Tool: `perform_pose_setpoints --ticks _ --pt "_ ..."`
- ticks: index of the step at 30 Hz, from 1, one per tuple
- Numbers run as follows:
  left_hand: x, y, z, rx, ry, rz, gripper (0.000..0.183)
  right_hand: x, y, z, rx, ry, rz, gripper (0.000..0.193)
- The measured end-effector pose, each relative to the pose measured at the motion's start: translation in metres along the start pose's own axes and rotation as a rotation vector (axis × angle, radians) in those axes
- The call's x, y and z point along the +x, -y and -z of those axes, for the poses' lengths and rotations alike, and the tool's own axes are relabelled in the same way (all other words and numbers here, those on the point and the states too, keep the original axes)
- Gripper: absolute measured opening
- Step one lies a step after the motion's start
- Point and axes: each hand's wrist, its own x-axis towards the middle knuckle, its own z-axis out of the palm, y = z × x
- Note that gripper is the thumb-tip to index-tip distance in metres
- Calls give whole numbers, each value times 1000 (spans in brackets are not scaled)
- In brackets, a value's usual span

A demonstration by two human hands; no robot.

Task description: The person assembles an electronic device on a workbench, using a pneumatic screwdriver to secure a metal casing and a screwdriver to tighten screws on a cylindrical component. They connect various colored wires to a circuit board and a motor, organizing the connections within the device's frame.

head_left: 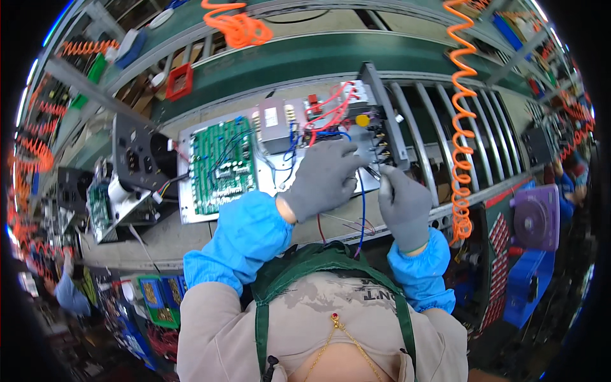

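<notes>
Overhead, two orange coiled hoses hang down over the work line, one (237,27) near the top middle and a longer one (461,121) at the right. Below them a green belt (305,60) runs across the far side, and in front of it lies a bed of metal rollers (445,121) that carries the work. On this roller bed rests a flat metal tray (191,184) with a green circuit board (223,164), a grey box-shaped part (275,125) and bundles of red and blue wires (328,108). A black panel (385,114) stands upright at the tray's right end.

Both hands wear grey gloves and blue sleeve covers. The left hand (321,178) lies over the tray just beside the panel, its fingers bent and spread lightly on the wiring; whether they pinch anything cannot be told. The right hand (404,204) is near the panel's lower end, fingers narrowed to a pinch around a thin wire end or small tool. A blue wire (363,210) hangs down between the two hands.

To the left stands another black unit (137,156) on the counter. A purple machine (538,216) sits at the right, and bins of parts (153,299) lie lower left. Other workers' blue sleeves show at the far edges.
</notes>
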Motion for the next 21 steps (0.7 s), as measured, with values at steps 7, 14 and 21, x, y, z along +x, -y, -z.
perform_pose_setpoints --ticks 7,14,21 --pt "11 -23 17 74 -113 -297 52 5 2 -4 -145 39 128 24" --pt "0 -45 5 -232 -84 -148 15 -3 -20 32 736 -122 173 42" --pt "-175 0 47 -859 -931 705 41 1 -156 -26 537 136 -240 60"
